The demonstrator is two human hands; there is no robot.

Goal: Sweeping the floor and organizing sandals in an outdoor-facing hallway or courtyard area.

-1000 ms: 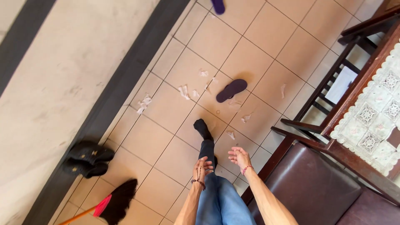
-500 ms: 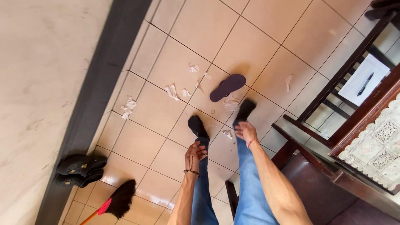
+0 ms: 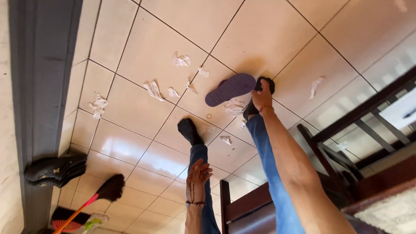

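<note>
My right hand point(image 3: 262, 97) reaches far out along my right leg in blue jeans point(image 3: 268, 169) and lies against my black-socked right foot point(image 3: 265, 83). Its fingers curl at the sock, and whether they grip it is unclear. A purple flip-flop point(image 3: 230, 89) lies on the tiles, touching that foot on its left. My left hand point(image 3: 198, 175), with a beaded bracelet at the wrist, rests on my left leg, fingers loosely apart and holding nothing. My left foot in a black sock point(image 3: 189, 131) stands on the tiles.
Several torn white paper scraps point(image 3: 152, 89) lie scattered over the beige floor tiles. A pair of black shoes point(image 3: 56, 169) sits by the grey strip point(image 3: 39, 86) at left. A black-bristled broom point(image 3: 110, 188) lies at lower left. Dark wooden chair frames point(image 3: 346, 125) stand at right.
My right hand has stretched forward from my knee down to my right foot beside the purple flip-flop. The view has dropped closer to the floor. My left hand stays on my left leg.
</note>
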